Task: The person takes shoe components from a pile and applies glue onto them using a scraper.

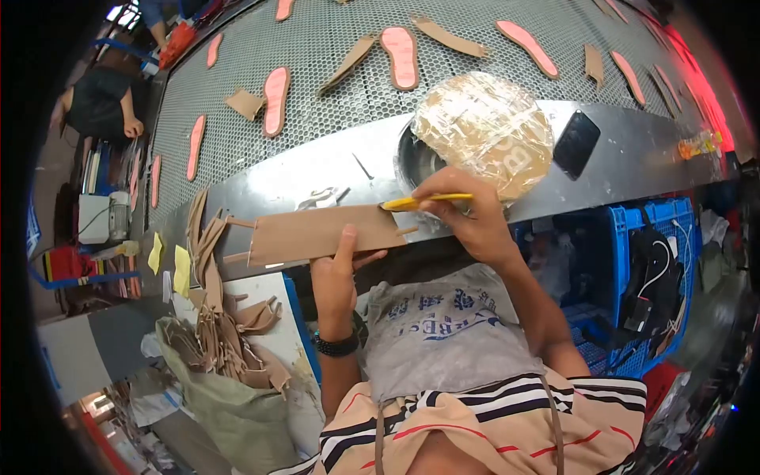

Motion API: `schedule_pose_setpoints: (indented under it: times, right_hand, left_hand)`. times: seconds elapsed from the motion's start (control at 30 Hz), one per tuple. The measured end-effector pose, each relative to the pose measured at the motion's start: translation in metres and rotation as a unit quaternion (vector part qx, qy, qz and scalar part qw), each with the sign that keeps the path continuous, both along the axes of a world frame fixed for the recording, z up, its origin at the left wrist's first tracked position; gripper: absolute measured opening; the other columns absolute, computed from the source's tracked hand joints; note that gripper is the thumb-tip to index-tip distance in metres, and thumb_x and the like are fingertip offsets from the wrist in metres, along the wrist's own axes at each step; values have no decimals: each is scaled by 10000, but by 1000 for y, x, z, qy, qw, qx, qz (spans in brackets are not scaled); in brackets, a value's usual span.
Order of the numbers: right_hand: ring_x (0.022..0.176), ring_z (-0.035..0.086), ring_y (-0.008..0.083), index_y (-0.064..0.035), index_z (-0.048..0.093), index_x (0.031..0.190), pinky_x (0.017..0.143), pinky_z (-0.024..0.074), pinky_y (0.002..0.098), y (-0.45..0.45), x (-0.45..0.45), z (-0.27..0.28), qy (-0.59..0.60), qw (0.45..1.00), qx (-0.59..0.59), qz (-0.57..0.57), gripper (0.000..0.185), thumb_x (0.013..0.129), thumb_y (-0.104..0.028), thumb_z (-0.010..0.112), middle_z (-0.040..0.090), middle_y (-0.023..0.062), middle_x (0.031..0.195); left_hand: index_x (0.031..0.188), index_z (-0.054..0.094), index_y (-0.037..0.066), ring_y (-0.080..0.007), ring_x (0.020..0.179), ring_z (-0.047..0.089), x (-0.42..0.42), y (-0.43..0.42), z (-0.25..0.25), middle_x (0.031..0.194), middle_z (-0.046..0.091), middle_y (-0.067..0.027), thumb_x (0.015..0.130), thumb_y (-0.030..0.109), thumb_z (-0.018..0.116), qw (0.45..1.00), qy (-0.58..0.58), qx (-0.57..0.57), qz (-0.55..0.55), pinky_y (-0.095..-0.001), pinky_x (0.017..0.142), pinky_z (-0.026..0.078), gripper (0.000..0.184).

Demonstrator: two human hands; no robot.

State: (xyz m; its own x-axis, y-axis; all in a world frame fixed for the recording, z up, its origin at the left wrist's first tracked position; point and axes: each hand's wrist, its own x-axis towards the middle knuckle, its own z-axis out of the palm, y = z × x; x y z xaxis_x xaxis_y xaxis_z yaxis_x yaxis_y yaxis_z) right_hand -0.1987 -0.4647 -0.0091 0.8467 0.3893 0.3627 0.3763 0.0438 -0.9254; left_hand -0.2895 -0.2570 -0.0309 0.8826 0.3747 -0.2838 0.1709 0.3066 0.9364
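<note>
My left hand (339,277) supports a flat brown strip (317,233) from below, its thumb pressed on the top face near the lower edge. Narrow tabs stick out at both ends of the strip. In my right hand (467,218) is a yellow-handled brush (431,202), its dark tip at the strip's upper right corner. Just beyond that hand, a round metal pot (410,162) stands partly covered by a tape-wrapped cardboard disc (487,127). More brown strips (214,324) hang in a bunch to the left.
A mesh conveyor (324,131) carries pink insoles (399,57) and brown pieces. On the metal ledge (285,170) lie a black phone (576,144) and small scraps. A blue crate (681,229) stands at the right, a green sack (229,419) lower left. Another person (95,103) is at upper left.
</note>
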Motion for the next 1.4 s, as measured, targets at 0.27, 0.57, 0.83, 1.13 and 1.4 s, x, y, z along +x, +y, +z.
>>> schedule_pose_setpoints:
  times: [0.27,0.57,0.83,1.13,1.4]
  right_hand:
    - [908,666,228,-19,699,990,800,513,324,-22,22,10,-71,984,-81,143,151,844,13,717,699,85,948]
    - [943,665,202,-4,669,1036,804,524,317,0,-1,-10,5,998,57,10,185,858,46,662,683,100,976]
    - [877,666,209,3,643,1037,800,522,312,8,-4,-3,-28,996,56,-57,120,918,13,641,664,104,954]
    - [891,658,211,-4,641,1040,788,521,312,18,6,-3,-74,993,70,-63,131,912,2,666,659,99,962]
    - [868,665,208,9,660,1069,779,542,324,2,-5,8,66,971,162,-160,135,935,9,639,660,99,987]
  left_hand:
    - [1240,535,-61,-284,948,722,11,-2,1,1156,647,-185,1010,197,613,999,-11,-37,32,-359,732,654,355]
    - [1336,462,-55,-319,1044,695,17,-16,0,1251,598,-197,1047,185,550,994,-54,-59,78,-414,843,648,386]
    - [1325,472,-51,-332,1061,691,15,-27,2,1241,612,-198,1040,163,560,992,-64,-70,78,-422,871,643,367]
    - [1367,442,-57,-326,1116,665,8,-31,11,1298,578,-188,1052,152,529,994,-60,-68,58,-450,904,629,388]
    - [1312,492,-18,-271,1100,668,11,-29,8,1253,606,-156,1044,161,552,990,-80,-60,99,-448,884,631,327]
